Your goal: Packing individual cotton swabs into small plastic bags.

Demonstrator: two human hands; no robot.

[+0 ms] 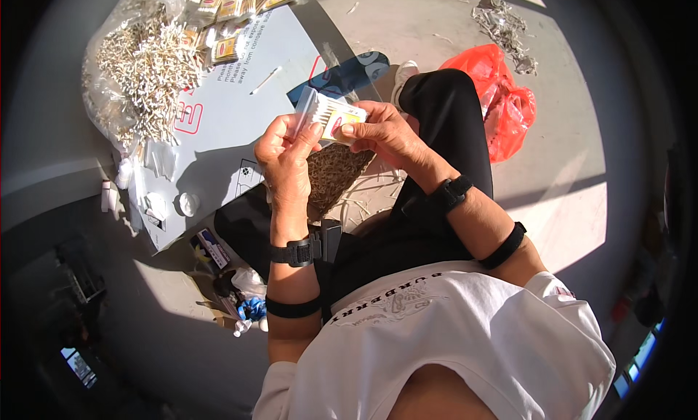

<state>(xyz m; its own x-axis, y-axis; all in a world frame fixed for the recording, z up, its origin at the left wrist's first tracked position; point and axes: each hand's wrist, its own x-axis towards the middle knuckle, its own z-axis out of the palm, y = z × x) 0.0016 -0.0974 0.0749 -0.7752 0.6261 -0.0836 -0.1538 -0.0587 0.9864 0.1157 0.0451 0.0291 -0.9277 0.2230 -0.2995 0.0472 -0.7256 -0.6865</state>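
White shirt [465, 340] below the fingers [361, 130]; left hand [287, 157] and right hand [396, 136] both pinch a packet [336, 119] of swabs [324, 112]; light, even pressure should avoid bending.

Hard sunlight rakes across the smooth pale-grey floor [571, 147], a dark shadow band slicing through it! The flat grey rectangular worktop [280, 42] gleams at left, a dim grey wall [43, 133] beyond, while small bluish window panes [78, 367] glow in the gloom.
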